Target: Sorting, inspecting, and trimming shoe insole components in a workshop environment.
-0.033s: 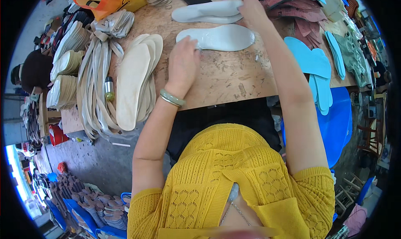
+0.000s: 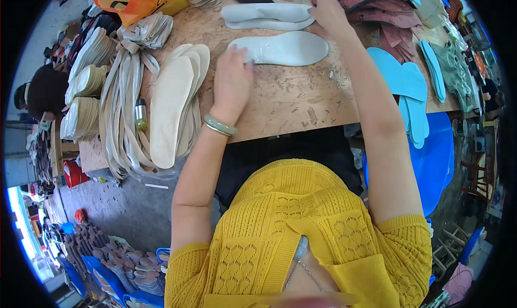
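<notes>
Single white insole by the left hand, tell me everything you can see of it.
The white insole lies flat, lengthwise from left to right, on the worn wooden table, its broader end to the right. Its smooth, pale surface shines in patches, looking like plastic or film. The left hand partly covers its left end; whether it grips is unclear.

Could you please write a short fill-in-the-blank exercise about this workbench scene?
1. The left hand is at the ____ end of the nearer white insole.
2. The right hand is at the ____ end of the farther white insoles.
3. A bracelet circles the ____ wrist.
4. The knitted top's colour is ____.

Missing words: left; right; left; yellow.
</notes>
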`<state>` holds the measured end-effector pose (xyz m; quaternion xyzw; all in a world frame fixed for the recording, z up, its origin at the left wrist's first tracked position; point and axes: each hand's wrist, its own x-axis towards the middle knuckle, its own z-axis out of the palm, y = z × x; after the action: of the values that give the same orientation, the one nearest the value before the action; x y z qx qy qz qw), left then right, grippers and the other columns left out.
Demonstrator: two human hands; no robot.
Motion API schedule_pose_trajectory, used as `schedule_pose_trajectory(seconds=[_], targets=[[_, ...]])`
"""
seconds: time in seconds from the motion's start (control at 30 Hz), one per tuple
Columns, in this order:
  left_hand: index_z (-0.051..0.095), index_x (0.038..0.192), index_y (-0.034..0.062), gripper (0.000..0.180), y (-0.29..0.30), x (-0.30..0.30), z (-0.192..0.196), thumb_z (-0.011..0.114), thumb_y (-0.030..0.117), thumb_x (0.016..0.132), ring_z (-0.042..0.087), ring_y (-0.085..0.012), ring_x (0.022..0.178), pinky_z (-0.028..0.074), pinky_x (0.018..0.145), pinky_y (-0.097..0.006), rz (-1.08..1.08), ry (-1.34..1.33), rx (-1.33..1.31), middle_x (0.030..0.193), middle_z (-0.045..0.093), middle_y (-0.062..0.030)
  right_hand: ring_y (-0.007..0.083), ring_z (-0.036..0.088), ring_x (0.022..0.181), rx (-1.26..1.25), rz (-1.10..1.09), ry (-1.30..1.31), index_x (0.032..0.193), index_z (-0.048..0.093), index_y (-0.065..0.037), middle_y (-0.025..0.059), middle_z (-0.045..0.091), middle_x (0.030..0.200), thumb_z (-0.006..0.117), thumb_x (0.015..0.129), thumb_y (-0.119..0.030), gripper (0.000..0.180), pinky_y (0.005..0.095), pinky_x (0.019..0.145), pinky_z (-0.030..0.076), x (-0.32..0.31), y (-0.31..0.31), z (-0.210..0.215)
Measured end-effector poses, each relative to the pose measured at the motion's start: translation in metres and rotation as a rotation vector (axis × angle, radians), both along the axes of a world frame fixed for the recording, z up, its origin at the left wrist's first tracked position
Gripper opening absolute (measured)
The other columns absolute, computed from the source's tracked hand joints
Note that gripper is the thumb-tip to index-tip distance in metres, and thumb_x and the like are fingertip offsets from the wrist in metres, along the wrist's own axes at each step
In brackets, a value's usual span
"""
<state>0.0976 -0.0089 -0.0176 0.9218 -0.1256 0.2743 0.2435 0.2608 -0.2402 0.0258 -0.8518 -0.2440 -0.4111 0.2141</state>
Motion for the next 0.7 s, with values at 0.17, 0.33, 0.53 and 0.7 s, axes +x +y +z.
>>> schedule_pose_trajectory(seconds=[0.17, 0.33, 0.53, 0.7], targets=[[0.053, 0.124, -0.0055, 0.038, 0.023, 0.018, 0.006, 0.059, 0.007, 0.089, 0.060, -0.0339, 0.099, 0.048, 0.089, -0.039, 0.109, 0.389, -0.480, 0.116, 0.059, -0.0222, 0.0286, 0.061, 0.106, -0.068, 0.296, 0.349, 0.117, 0.062, -0.011, 0.0118, 0.064, 0.110, 0.074, 0.078, -0.018, 0.041, 0.0411, 0.091, 0.050, -0.051, 0.017, -0.020], [0.054, 0.126, -0.0041, 0.032, 0.006, 0.016, 0.013, 0.054, 0.006, 0.095, 0.062, -0.0160, 0.093, 0.051, 0.080, -0.027, 0.074, 0.414, -1.228, 0.114, 0.063, -0.0143, 0.0296, 0.062, 0.100, -0.274, 0.478, 0.277, 0.116, 0.061, -0.008, 0.0130, 0.065, 0.107, 0.071, 0.081, -0.023, 0.040, 0.0408, 0.086, 0.051, -0.097, 0.049, -0.038], [0.054, 0.126, -0.0021, 0.031, 0.005, 0.016, 0.009, 0.051, 0.002, 0.096, 0.062, -0.0117, 0.092, 0.052, 0.078, -0.024, -0.055, 0.546, -1.350, 0.110, 0.065, -0.0090, 0.0304, 0.065, 0.093, -0.142, 0.403, 0.323, 0.110, 0.063, -0.006, 0.0116, 0.067, 0.096, 0.065, 0.087, -0.019, 0.027, 0.0394, 0.078, 0.053, -0.099, 0.063, -0.039], [0.057, 0.123, 0.0000, 0.029, -0.003, 0.018, 0.009, 0.055, 0.002, 0.094, 0.061, -0.0099, 0.089, 0.052, 0.078, -0.024, -0.081, 0.520, -1.353, 0.109, 0.065, -0.0052, 0.0286, 0.066, 0.080, -0.038, 0.430, 0.387, 0.104, 0.067, -0.006, 0.0117, 0.068, 0.086, 0.066, 0.086, -0.019, 0.022, 0.0364, 0.075, 0.054, -0.085, 0.083, -0.043]])
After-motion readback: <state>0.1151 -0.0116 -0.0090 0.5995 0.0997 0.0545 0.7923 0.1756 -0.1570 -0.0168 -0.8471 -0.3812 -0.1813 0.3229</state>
